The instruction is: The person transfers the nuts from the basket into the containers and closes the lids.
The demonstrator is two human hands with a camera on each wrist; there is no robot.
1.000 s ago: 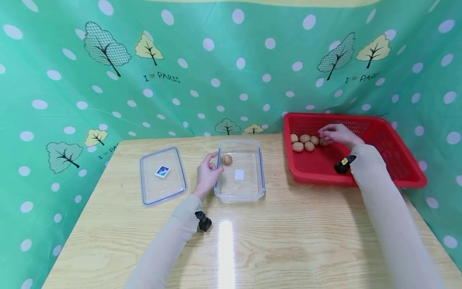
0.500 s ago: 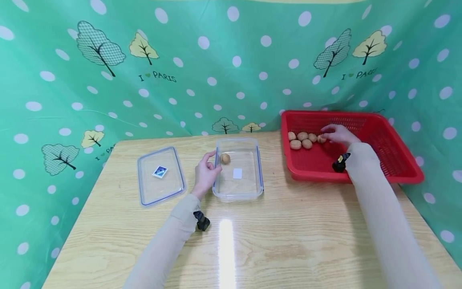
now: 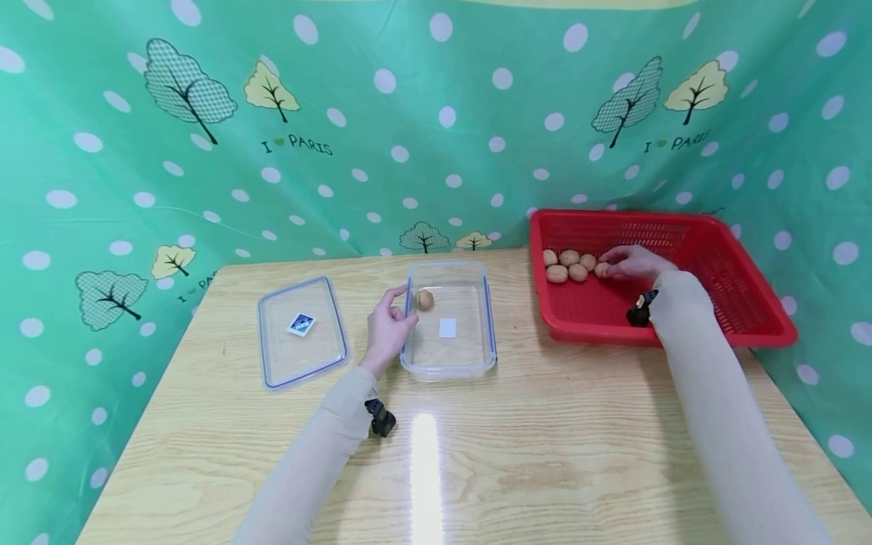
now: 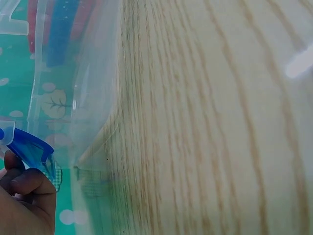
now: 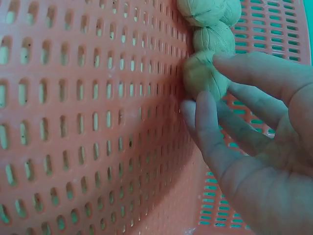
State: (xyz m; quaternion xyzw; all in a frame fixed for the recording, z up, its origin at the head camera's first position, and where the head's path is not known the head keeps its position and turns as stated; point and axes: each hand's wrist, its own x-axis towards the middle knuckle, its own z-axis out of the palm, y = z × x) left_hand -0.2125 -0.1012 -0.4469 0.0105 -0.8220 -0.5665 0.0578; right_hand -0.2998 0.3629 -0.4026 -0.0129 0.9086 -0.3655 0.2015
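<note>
In the head view my right hand [image 3: 635,263] reaches into a red plastic basket [image 3: 593,333] and pinches a walnut [image 3: 602,269] at the end of a small group. The right wrist view shows the thumb and fingertips on opposite sides of that walnut [image 5: 199,78], low over the slotted basket floor. My left hand [image 3: 390,327] holds the left rim of a clear food container [image 3: 450,372], its fingers curled beside a blue locking clip [image 4: 32,149] in the left wrist view. Inside the container, one walnut [image 3: 425,300] lies near the left wall.
Several other walnuts [image 3: 568,258] cluster in the basket's left part. A clear lid [image 3: 300,359] with a blue seal and a blue-and-white label lies left of the container on the wooden table [image 3: 531,454]. A green dotted curtain [image 3: 450,151] stands behind.
My right hand has come down and closed its fingertips on the walnut, which has shifted slightly. The left hand stays at the container's rim. The head view has shifted a little.
</note>
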